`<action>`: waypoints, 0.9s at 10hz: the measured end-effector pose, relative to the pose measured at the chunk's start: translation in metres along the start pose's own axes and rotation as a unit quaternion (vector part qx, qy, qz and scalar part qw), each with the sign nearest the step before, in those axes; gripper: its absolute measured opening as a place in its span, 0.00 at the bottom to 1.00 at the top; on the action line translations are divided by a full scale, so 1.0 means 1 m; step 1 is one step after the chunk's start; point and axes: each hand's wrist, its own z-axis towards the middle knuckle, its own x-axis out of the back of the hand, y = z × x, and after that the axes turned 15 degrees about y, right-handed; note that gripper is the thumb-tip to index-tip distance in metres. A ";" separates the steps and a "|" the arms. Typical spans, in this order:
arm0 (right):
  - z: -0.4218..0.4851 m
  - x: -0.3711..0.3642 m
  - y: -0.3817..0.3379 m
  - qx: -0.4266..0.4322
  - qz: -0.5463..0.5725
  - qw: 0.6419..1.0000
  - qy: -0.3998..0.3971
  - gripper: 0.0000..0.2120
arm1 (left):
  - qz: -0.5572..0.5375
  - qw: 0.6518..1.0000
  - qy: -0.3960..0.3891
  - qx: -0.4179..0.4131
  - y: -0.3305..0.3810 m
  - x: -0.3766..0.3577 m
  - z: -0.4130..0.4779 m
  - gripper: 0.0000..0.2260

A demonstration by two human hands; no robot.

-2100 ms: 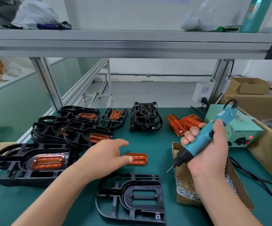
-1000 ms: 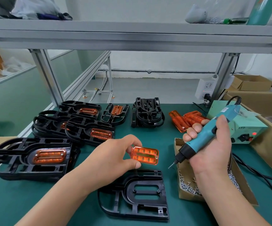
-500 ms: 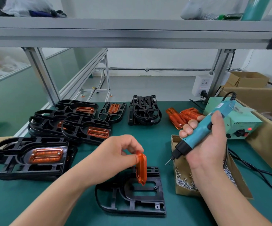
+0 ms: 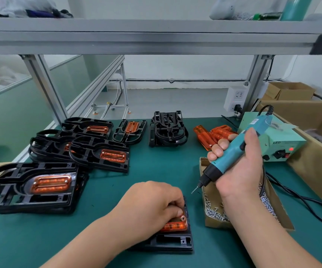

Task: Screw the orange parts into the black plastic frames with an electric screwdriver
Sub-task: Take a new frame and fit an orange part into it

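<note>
bench mat [image 4: 156,171] carries finished frames [image 4: 30,186] stacked at left, out of the work zone. screw box [image 4: 217,223] lower right, just beside black frame [image 4: 171,243] at bottom centre, likely for short reach. right hand [image 4: 239,171] wrapped firmly round electric screwdriver [image 4: 231,151], bit angled down-left, hovering clear. left hand [image 4: 152,207] fingers curled over orange part [image 4: 174,226], holding it down in that frame, probably to seat it before screwing

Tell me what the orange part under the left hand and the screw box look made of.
Orange part: probably plastic, translucent and glossy; light glows through it. Box: brown cardboard, matte, with a folded flap and raw edges.
</note>
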 end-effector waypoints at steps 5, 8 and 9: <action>0.001 0.001 0.000 0.000 0.003 1.000 -0.004 0.18 | 0.027 0.996 -0.086 -0.009 -0.025 0.022 0.002 0.19; 0.000 0.001 0.000 -0.003 0.000 1.000 -0.007 0.18 | 0.063 0.992 -0.109 -0.012 -0.016 0.019 0.000 0.17; 0.000 0.001 0.000 -0.003 -0.002 1.000 -0.009 0.18 | 0.064 0.992 -0.106 -0.014 -0.013 0.017 0.000 0.16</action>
